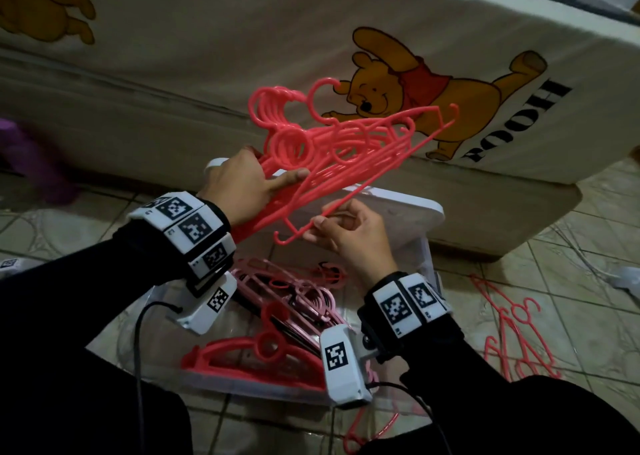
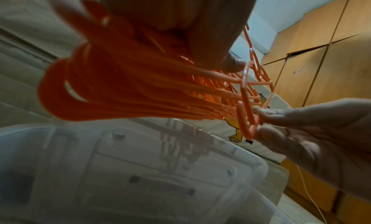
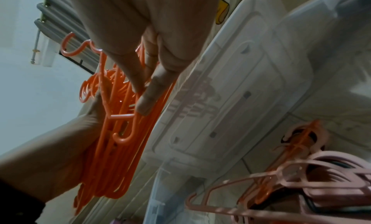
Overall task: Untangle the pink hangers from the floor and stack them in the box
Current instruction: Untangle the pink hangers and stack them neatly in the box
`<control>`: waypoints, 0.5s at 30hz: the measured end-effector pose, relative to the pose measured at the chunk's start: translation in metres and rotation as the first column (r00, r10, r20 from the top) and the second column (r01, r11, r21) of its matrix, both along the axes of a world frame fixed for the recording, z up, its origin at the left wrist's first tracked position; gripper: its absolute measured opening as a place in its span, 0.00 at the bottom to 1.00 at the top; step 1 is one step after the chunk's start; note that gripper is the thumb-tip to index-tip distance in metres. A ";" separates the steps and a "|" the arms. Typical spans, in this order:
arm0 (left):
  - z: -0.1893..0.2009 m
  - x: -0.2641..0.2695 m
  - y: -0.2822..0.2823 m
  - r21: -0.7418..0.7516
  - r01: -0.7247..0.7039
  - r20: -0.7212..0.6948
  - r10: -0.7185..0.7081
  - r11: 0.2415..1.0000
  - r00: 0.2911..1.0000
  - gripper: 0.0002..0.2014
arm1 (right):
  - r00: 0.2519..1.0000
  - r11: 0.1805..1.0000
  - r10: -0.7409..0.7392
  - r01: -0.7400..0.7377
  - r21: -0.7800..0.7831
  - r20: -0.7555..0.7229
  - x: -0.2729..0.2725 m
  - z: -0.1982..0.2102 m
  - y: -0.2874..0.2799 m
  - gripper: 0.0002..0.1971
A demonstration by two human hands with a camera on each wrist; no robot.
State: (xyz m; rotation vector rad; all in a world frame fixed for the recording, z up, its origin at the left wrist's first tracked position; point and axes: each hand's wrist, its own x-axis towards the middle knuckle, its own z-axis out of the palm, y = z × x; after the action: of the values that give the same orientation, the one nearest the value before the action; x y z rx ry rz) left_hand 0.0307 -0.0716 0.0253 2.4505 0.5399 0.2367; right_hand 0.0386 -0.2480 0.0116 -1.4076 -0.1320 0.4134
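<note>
A tangled bundle of coral-pink hangers (image 1: 332, 146) hangs in the air above the clear plastic box (image 1: 420, 264). My left hand (image 1: 249, 184) grips the bundle at its near end, thumb over the bars; the wrist view shows the bundle (image 2: 124, 91) fanned out under that hand. My right hand (image 1: 343, 232) pinches the corner of one hanger (image 1: 311, 226) at the bundle's lower edge, and its fingertips (image 3: 144, 107) sit on the orange-pink bars (image 3: 118, 148). Paler pink hangers (image 1: 304, 302) and a broad coral one (image 1: 256, 354) lie inside the box.
The box's white lid (image 1: 398, 208) leans behind the box against a bed covered in a bear-print sheet (image 1: 398, 83). More pink hangers (image 1: 519, 336) lie on the tiled floor at right, and one (image 1: 374, 430) lies near my knee. A purple object (image 1: 38, 163) lies at far left.
</note>
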 end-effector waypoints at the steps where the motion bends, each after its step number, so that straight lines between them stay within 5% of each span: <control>1: 0.000 0.000 0.000 0.000 -0.005 -0.009 0.005 1.000 1.000 0.53 | 0.999 1.000 -0.006 0.006 -0.016 0.035 0.000 0.000 0.000 0.10; 5: 0.000 0.001 0.001 0.005 -0.015 -0.029 0.015 1.000 0.999 0.56 | 0.989 0.996 0.010 0.003 -0.090 0.150 0.003 0.003 0.000 0.11; 15: 0.001 -0.005 -0.012 -0.041 -0.034 0.033 0.035 0.999 0.999 0.53 | 0.999 0.995 0.041 -0.042 -0.093 -0.014 -0.003 0.000 0.003 0.07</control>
State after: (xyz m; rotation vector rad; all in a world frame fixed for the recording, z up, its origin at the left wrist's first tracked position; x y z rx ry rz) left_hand 0.0258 -0.0831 0.0259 2.3951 0.5676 0.2784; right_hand 0.0351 -0.2451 0.0118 -1.4963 -0.1334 0.4677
